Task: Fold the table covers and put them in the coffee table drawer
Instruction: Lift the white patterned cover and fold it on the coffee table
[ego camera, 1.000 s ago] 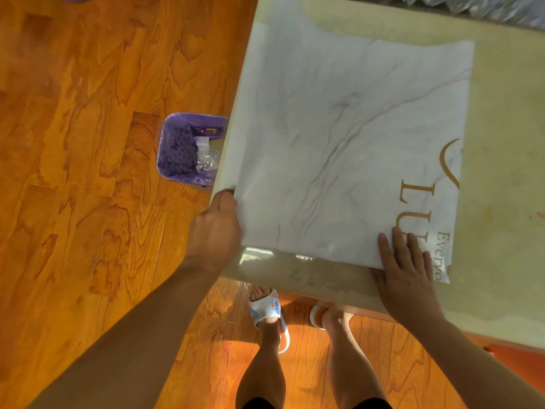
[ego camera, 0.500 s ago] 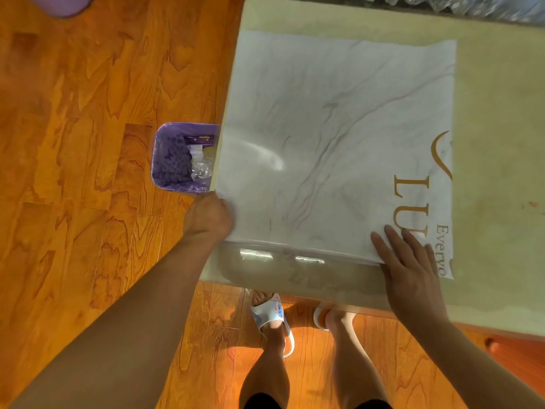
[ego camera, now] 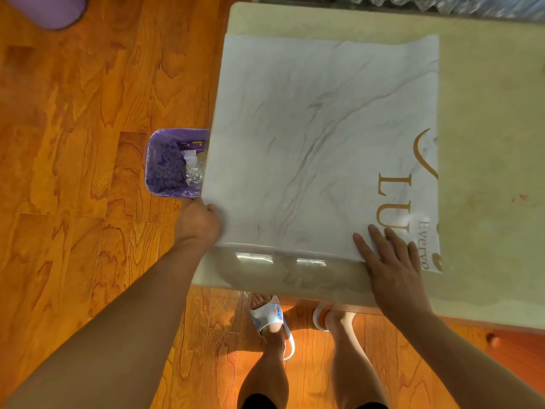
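The marble-print table cover (ego camera: 318, 143) is spread flat over the left part of the desk (ego camera: 489, 143), its left edge along the desk's left edge — at best one fold looks made, since the gold lettering is cut off at the right edge. The left hand (ego camera: 199, 224) is curled on the cover's near-left corner; the right hand (ego camera: 392, 261) is pressed flat, fingers straight, on the near edge. Further folds and the drawer, which is not seen, are judged to remain. A purple bin (ego camera: 174, 163) is set on the floor just beside the desk's left edge, clear of the cover.
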The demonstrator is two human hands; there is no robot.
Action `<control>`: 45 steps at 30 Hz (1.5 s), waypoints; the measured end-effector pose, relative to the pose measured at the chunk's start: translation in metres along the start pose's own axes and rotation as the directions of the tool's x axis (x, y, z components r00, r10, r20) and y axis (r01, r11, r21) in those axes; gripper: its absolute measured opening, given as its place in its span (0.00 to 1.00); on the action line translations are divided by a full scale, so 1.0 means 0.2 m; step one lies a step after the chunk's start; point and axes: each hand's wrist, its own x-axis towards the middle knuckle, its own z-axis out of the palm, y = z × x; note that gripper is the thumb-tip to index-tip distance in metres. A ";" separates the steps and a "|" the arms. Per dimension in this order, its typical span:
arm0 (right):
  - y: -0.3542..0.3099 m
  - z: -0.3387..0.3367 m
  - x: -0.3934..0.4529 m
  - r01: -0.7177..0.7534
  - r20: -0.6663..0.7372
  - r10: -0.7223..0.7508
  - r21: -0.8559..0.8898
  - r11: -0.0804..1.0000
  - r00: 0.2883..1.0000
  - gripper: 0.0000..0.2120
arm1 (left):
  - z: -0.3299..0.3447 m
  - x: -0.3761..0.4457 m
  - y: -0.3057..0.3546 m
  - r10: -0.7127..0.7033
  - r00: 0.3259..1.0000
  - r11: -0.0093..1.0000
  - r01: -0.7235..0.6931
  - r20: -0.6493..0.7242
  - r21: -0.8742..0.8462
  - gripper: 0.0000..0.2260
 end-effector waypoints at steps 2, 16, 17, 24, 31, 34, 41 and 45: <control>-0.04 0.00 0.01 -0.008 -0.002 0.008 0.008 1.000 1.000 0.45 | -0.01 0.03 0.00 -0.001 1.000 1.000 0.001 0.004 0.018 0.17; -0.02 0.05 -0.02 -0.047 -0.036 0.048 0.034 0.998 0.998 0.43 | 0.05 -0.11 -0.01 0.255 0.953 0.965 -0.239 -0.165 0.107 0.08; -0.01 0.05 -0.02 -0.046 -0.038 0.047 0.035 0.998 0.998 0.43 | 0.05 -0.10 -0.02 0.258 0.953 0.965 -0.245 -0.159 0.092 0.08; -0.01 0.03 -0.01 -0.041 -0.058 0.045 0.065 0.997 0.997 0.41 | 0.04 0.00 0.07 -0.078 0.996 0.995 0.075 -0.035 -0.063 0.17; -0.05 0.00 -0.01 0.032 -0.074 -0.030 0.031 0.999 0.997 0.48 | 0.01 0.07 -0.04 -0.159 0.985 0.955 0.171 0.068 -0.241 0.15; -0.06 0.00 0.00 0.027 -0.027 -0.027 0.011 1.000 0.999 0.51 | 0.00 0.06 -0.04 -0.058 0.998 0.990 0.062 0.038 -0.130 0.14; -0.01 0.01 -0.03 -0.031 -0.044 0.030 -0.010 0.999 0.999 0.42 | 0.11 -0.03 -0.06 0.154 0.974 0.972 -0.179 -0.168 -0.149 0.15; -0.01 0.02 -0.02 -0.027 -0.057 0.027 0.002 1.000 0.998 0.40 | 0.12 -0.02 -0.09 0.062 0.986 0.957 -0.102 -0.154 -0.271 0.16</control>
